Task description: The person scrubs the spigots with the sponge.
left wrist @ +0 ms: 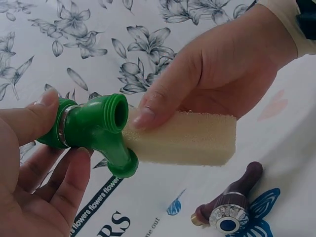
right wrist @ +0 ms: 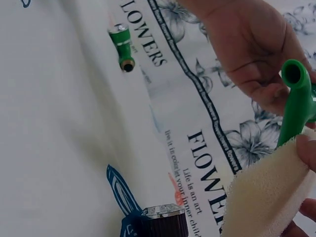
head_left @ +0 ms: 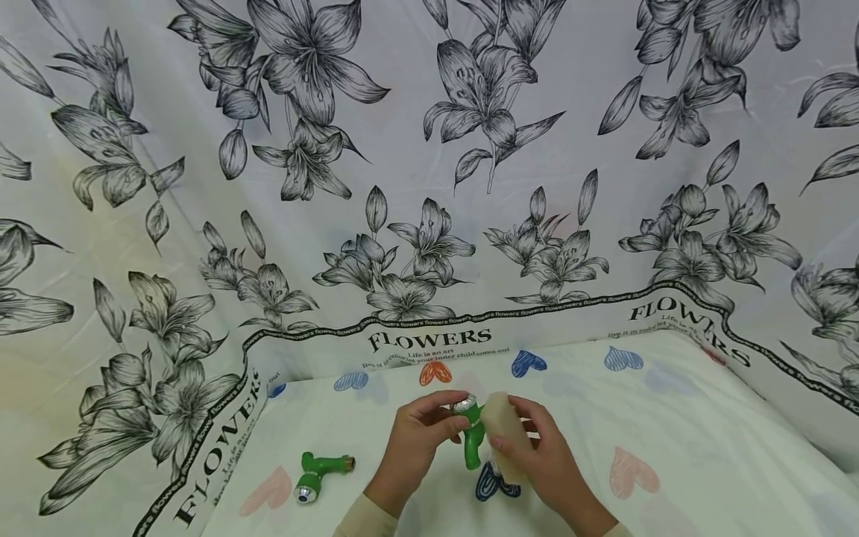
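Observation:
My left hand (head_left: 416, 444) pinches a green tap (head_left: 473, 436) by its silver-capped end, thumb on the near side. Its curved spout points down in the head view, and the threaded inlet shows in the left wrist view. In my right hand (head_left: 546, 459) is a cream sponge block (left wrist: 197, 140), gripped between thumb and fingers. The sponge lies right against the tap's body near the spout, partly behind it in the left wrist view. Beneath the hands, a dark maroon tap (left wrist: 239, 195) with a silver and blue cap lies on the cloth, mostly hidden in the head view.
A second green tap (head_left: 315, 471), with a brass threaded end, lies on the cloth to the left. The white cloth (head_left: 678, 418) carries printed hearts. Behind and to the sides hangs a flower-printed curtain (head_left: 403, 164).

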`<state>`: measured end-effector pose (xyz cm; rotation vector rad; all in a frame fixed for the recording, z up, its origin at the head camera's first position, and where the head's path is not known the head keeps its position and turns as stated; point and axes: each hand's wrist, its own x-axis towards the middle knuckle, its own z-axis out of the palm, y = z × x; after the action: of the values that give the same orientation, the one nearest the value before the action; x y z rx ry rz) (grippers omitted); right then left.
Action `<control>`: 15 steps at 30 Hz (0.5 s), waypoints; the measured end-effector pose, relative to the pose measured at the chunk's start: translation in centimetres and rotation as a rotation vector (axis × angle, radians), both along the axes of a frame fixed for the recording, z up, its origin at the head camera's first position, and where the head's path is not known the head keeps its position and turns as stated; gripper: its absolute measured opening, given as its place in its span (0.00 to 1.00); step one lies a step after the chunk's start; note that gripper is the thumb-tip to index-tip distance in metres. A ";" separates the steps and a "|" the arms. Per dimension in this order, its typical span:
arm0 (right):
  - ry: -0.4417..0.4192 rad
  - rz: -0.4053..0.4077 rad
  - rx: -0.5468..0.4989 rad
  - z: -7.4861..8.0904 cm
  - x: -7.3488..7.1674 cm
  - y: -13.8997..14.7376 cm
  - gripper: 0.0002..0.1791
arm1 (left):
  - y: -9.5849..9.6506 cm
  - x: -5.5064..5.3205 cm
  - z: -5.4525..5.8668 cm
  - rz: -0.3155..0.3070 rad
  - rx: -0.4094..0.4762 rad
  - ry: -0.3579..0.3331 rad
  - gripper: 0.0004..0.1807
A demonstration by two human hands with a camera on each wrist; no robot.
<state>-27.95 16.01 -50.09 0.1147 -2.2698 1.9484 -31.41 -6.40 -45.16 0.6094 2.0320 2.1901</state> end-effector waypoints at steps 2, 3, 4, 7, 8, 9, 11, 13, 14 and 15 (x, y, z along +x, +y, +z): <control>-0.006 -0.005 -0.010 -0.2 -0.1 0.1 0.39 | 0.0 0.0 0.0 -0.003 -0.001 -0.003 0.20; -0.014 -0.005 -0.014 -0.2 -0.1 0.1 0.39 | 0.0 0.0 -0.1 -0.001 -0.002 -0.005 0.20; -0.025 -0.002 -0.014 -0.2 -0.1 0.1 0.39 | 0.0 0.0 -0.1 0.002 -0.001 -0.006 0.20; -0.052 0.012 -0.020 0.0 0.0 -0.2 0.40 | 0.0 -0.1 -0.3 0.016 -0.002 -0.008 0.20; -0.059 0.015 -0.020 0.1 0.1 -0.2 0.40 | 0.0 -0.2 -0.3 0.020 -0.001 -0.008 0.20; -0.064 0.018 -0.021 0.1 0.1 -0.3 0.40 | 0.0 -0.2 -0.3 0.021 -0.001 -0.003 0.20; -0.065 0.027 -0.026 0.3 0.3 -0.5 0.39 | -0.1 -0.3 -0.3 0.023 -0.002 0.006 0.21; -0.067 0.048 -0.026 0.4 0.5 -0.7 0.38 | -0.1 -0.3 -0.3 0.026 -0.002 0.010 0.20; -0.066 0.061 -0.030 0.5 0.6 -0.8 0.38 | -0.1 -0.3 -0.4 0.029 -0.002 0.012 0.20; -0.063 0.075 -0.034 0.6 0.7 -0.9 0.38 | -0.2 -0.3 -0.4 0.035 -0.003 0.013 0.20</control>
<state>-27.22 15.10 -49.48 0.1379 -2.3022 2.0549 -31.73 -6.57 -45.52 0.5940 2.0679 2.2072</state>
